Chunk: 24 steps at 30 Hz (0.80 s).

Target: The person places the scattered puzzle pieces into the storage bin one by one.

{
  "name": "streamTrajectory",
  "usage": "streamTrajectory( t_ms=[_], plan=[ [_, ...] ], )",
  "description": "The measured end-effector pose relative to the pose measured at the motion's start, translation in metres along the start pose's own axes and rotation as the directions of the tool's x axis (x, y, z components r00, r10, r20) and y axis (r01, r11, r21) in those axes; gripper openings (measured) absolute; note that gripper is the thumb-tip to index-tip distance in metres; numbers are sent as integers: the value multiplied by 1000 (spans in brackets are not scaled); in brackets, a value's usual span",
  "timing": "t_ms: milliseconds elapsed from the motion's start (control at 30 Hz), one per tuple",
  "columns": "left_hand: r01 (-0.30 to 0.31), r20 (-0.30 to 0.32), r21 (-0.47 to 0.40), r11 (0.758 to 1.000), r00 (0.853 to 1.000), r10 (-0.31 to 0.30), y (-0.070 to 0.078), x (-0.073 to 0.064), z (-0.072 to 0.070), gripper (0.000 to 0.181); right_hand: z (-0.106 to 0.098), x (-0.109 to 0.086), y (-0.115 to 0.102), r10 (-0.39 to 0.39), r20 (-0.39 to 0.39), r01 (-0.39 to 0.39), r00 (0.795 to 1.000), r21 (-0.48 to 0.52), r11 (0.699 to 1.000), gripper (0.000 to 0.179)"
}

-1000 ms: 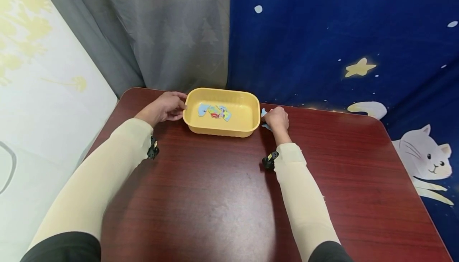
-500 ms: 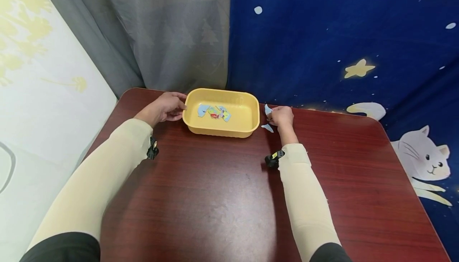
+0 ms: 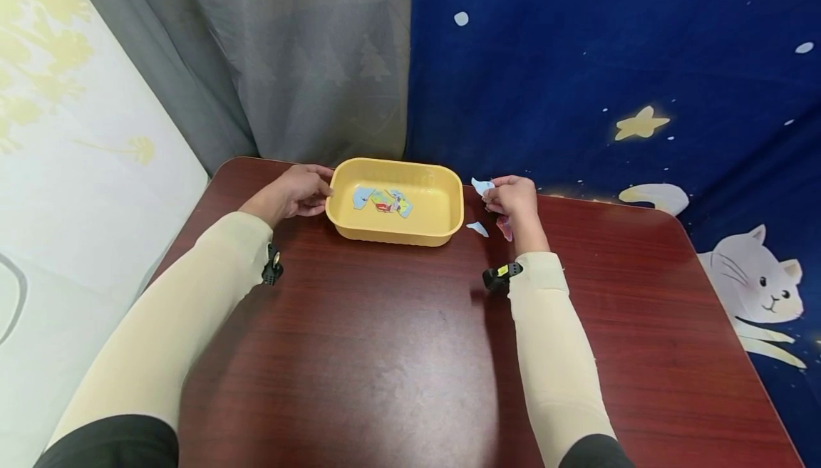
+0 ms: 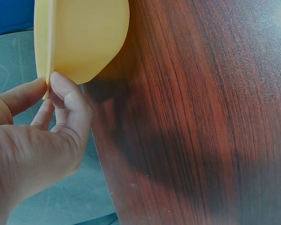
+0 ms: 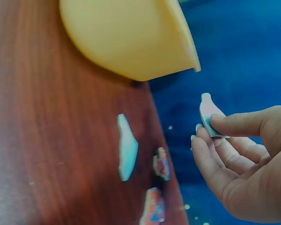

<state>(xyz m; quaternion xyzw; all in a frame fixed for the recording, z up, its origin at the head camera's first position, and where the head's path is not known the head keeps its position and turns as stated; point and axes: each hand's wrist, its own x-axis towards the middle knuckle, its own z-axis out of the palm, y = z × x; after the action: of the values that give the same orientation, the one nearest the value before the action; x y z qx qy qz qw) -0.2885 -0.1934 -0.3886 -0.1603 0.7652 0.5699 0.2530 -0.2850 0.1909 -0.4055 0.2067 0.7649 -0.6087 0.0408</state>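
Observation:
My left hand (image 3: 291, 194) pinches the left end of the yellow plastic tub (image 3: 398, 234), thumb on one side of the rim and fingers on the other, as the left wrist view shows. Several colourful puzzle pieces (image 3: 402, 204) lie on the tub's floor. Past the tub's right end, my right hand (image 3: 516, 201) holds a light blue puzzle piece (image 5: 207, 108) between thumb and fingertips, raised clear of the table. Below that hand a slim pale blue piece (image 5: 127, 147) rests on the wood, with a red-patterned piece (image 5: 153, 208) and a smaller reddish piece (image 5: 162, 164) beside it.
The tub stands at the far edge of a dark red-brown wooden table (image 3: 385, 354). Right behind that edge hang a grey curtain (image 3: 321, 62) and a blue starry curtain (image 3: 545, 62). A white panel (image 3: 96, 169) rises on the left.
My right hand has lifted the light blue piece and shifted right and toward the far edge, uncovering the pale blue piece and a red one. The left hand and tub stay put.

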Motion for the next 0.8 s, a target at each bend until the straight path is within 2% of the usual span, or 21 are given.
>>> streamTrajectory(
  t_ms=[133, 400, 800],
  plan=[
    [1, 6, -6, 1000, 1000, -1, 0, 0, 0, 49, -2, -3, -10, -24, 10, 23, 1000, 31, 999, 31],
    [2, 10, -6, 1000, 1000, -2, -1, 0, -2, 49, -1, -5, -24, -71, 4, 72, 997, -64, 995, 32],
    [9, 3, -1, 1000, 1000, -9, 0, 1, -1, 47, 13, -9, -34, -88, 13, 89, 996, -68, 994, 24]
  ],
)
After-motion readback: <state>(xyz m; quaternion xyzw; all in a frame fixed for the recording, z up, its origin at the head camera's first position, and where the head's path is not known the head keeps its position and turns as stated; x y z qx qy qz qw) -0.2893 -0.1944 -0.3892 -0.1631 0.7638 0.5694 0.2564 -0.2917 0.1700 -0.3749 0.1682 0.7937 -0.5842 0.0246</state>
